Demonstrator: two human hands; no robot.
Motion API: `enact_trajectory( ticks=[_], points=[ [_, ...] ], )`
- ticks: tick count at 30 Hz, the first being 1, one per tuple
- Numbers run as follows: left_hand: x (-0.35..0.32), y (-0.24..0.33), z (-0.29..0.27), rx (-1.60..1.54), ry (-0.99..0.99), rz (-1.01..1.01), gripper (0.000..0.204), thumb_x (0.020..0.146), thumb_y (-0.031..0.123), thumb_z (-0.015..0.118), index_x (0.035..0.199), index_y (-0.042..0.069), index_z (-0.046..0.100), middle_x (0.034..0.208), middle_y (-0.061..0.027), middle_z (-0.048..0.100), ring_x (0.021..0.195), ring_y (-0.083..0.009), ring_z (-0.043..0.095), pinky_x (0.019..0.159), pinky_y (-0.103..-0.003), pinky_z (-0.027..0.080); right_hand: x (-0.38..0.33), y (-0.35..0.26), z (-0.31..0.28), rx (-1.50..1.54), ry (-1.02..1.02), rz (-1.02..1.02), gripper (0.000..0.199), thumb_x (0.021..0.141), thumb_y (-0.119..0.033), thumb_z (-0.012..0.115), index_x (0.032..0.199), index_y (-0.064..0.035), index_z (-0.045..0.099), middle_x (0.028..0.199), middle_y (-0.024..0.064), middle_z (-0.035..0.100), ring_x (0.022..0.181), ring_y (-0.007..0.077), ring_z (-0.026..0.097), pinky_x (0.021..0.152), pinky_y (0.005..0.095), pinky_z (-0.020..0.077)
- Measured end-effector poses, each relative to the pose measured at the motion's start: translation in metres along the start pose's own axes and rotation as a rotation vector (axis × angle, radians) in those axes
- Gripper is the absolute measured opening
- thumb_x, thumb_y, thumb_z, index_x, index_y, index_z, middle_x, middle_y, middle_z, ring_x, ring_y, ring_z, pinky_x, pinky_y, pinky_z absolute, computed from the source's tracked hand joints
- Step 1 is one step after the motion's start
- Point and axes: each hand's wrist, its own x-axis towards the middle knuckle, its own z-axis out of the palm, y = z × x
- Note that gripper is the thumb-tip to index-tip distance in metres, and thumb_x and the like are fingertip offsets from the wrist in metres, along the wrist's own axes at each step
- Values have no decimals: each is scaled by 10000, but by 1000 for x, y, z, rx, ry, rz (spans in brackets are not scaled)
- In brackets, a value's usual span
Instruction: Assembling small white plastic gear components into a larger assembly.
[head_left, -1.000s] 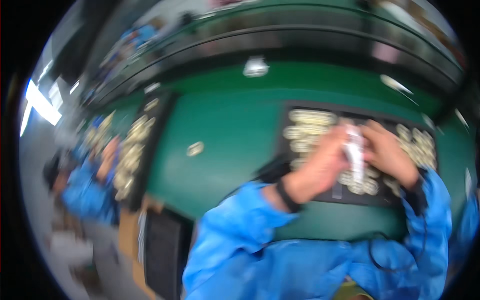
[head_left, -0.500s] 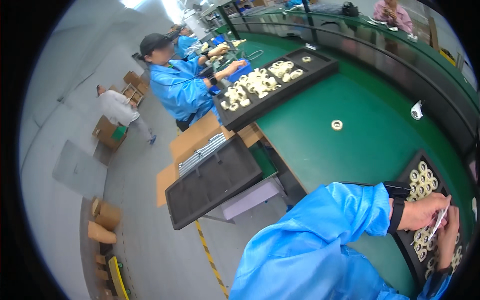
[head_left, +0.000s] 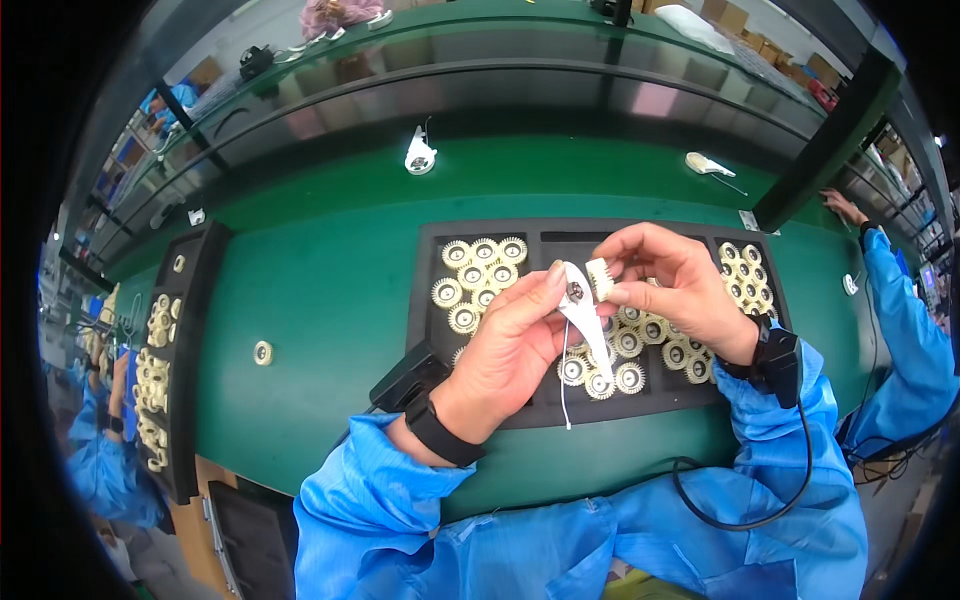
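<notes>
A: Far left, a long black tray (head_left: 190, 330) of cream plastic gears is seen at the bench edge, near a co-worker's blue sleeve (head_left: 100, 480). One loose cream gear (head_left: 263, 352) lies alone on the green bench top (head_left: 330, 300).

B: Centre?

A: The left hand (head_left: 510, 350) is raised over a black compartmented tray (head_left: 425, 290); a white flat plastic piece with a dark hole (head_left: 582, 305) is pinched between thumb and forefinger, apparently to keep the hole exposed. A thin white strand (head_left: 564, 385) hangs from it.

B: And right?

A: A small cream toothed gear (head_left: 600, 277) is pinched in the right hand (head_left: 675, 285) fingertips, the other fingers curled, just beside the white piece, seemingly for alignment. Cream gears (head_left: 480, 275) lie in the tray below. A white handheld tool (head_left: 708, 164) rests farther back.
</notes>
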Motion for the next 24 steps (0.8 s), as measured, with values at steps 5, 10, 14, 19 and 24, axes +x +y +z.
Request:
enact_trajectory(
  ticks=[5, 10, 14, 19, 24],
  points=[
    [-6, 1, -3, 31, -5, 19, 328, 960, 253, 509, 1152, -10, 550, 1131, -115, 597, 1035, -200, 590, 943, -372, 482, 2, -6, 6, -67, -74, 23, 299, 826, -56, 679, 1101, 36, 604, 1040, 86, 606, 936, 146, 584, 841, 288, 491],
    [-6, 1, -2, 6, 5, 4, 280, 928, 252, 584, 1094, 27, 592, 1083, -84, 619, 1001, -155, 590, 888, -313, 479, 1, -9, 8, -131, -69, -28, 304, 810, -66, 695, 1089, 25, 616, 1043, 85, 603, 946, 149, 567, 850, 298, 478],
    [-5, -1, -3, -3, 28, -9, 259, 951, 230, 534, 1090, 15, 576, 1047, -75, 614, 969, -155, 599, 892, -337, 500, 1, -11, 8, -197, -58, -18, 309, 809, -72, 696, 1093, 19, 617, 1046, 84, 600, 940, 147, 559, 846, 292, 475],
    [-5, -3, -5, 11, 35, 6, 260, 949, 235, 540, 1089, 19, 578, 1033, -70, 620, 962, -148, 600, 860, -316, 500, 1, -10, 9, -182, -69, -57, 306, 806, -71, 697, 1086, 24, 616, 1051, 96, 588, 936, 158, 565, 837, 301, 481],
    [-7, 0, -3, 5, 56, -2, 250, 944, 229, 550, 1089, 27, 577, 1023, -68, 621, 944, -142, 601, 845, -312, 501, 1, -6, 18, -154, -4, -84, 282, 801, -60, 692, 1071, -4, 635, 999, 76, 609, 892, 134, 574, 757, 263, 490]
  ],
)
